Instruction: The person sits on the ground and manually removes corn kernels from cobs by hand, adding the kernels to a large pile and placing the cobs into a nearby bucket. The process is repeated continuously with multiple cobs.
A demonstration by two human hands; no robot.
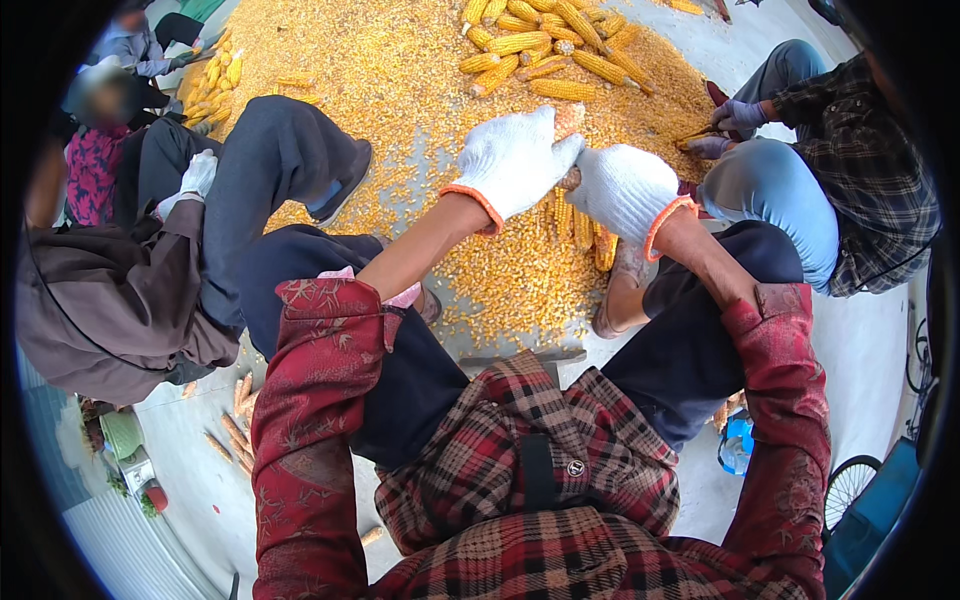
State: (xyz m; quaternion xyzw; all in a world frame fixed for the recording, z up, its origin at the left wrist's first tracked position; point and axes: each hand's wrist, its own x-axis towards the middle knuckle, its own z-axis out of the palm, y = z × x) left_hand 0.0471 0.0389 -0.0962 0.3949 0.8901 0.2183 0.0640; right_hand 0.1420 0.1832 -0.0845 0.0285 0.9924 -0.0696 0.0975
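Observation:
Both my hands wear white knit gloves with orange cuffs and meet above the kernel heap. My left hand (510,161) is closed around a corn cob (569,121), whose pale reddish end sticks out past the fingers. My right hand (626,187) presses against my left thumb, its fingers closed at the cob's lower end; the gloves hide most of the cob. Beneath the hands, several yellow corn ears (583,229) lean by my right foot. Loose corn kernels (510,281) cover the floor between my feet.
A pile of unshelled corn ears (551,49) lies ahead on the kernels. Co-workers sit close on both sides; one at right holds an ear in gloved hands (724,131). Bare cobs (238,442) lie behind at left. A blue container (736,444) stands behind my right leg.

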